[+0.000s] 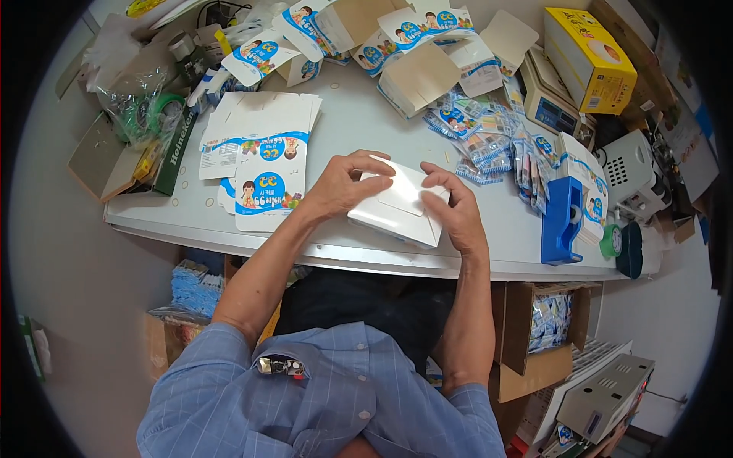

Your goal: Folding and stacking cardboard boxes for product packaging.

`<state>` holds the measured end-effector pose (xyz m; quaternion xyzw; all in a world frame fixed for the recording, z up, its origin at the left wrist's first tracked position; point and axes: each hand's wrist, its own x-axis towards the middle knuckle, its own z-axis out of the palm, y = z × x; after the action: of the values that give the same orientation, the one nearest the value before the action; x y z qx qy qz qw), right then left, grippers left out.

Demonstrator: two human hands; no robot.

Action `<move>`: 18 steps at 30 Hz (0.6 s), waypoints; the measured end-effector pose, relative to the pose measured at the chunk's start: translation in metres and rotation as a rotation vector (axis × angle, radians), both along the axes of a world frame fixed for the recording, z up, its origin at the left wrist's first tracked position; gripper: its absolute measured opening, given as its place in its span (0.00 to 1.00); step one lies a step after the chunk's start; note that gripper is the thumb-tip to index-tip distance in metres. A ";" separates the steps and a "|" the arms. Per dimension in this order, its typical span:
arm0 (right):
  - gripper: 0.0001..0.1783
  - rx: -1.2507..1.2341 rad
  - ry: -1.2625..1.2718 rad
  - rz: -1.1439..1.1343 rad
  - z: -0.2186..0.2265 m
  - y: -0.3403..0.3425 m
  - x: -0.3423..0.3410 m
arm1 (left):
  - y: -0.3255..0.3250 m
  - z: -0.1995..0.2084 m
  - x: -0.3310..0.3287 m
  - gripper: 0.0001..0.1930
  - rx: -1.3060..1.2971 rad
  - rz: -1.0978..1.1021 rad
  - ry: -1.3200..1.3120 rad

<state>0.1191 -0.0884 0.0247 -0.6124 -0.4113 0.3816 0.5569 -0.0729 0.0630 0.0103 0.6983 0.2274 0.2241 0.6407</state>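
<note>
A small white carton (391,219) lies near the table's front edge, between my two hands, its plain flap side facing up. My left hand (350,185) is closed on the carton's upper left, with the thumb across the flap and the fingers along the far edge. At the right end, my right hand (460,211) grips the carton, its thumb on the top face and its fingers bent over the corner. Whatever is inside the carton is hidden. To the left lies a stack of flat printed cartons (263,160) in white and blue.
Small printed packets (489,141) are heaped on the right, near a blue tape dispenser (563,221). Folded cartons (418,75) crowd the far side beside a scale (551,103) and a yellow box (592,57). An open cardboard box (513,324) with packets stands below the right edge.
</note>
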 end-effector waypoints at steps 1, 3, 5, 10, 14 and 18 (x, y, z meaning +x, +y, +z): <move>0.20 -0.056 -0.015 -0.022 0.000 -0.002 0.002 | -0.001 0.005 0.003 0.17 0.000 -0.005 -0.002; 0.22 -0.119 -0.091 0.010 0.007 0.001 0.003 | 0.002 0.015 0.004 0.25 -0.032 -0.021 0.155; 0.23 -0.180 -0.169 0.043 0.020 0.002 -0.001 | 0.004 0.009 0.004 0.28 0.065 0.022 0.191; 0.34 -0.059 -0.335 -0.044 0.004 0.000 -0.004 | -0.001 0.005 0.009 0.31 0.003 0.044 0.155; 0.33 -0.062 -0.178 -0.002 0.000 -0.001 -0.002 | -0.003 0.001 0.007 0.25 -0.194 0.038 0.119; 0.31 0.047 -0.114 -0.198 -0.008 -0.011 -0.005 | -0.016 0.004 0.007 0.16 0.031 0.040 0.018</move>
<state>0.1142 -0.0999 0.0166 -0.6577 -0.3885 0.2794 0.5818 -0.0661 0.0468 0.0147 0.7053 0.2436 0.2342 0.6232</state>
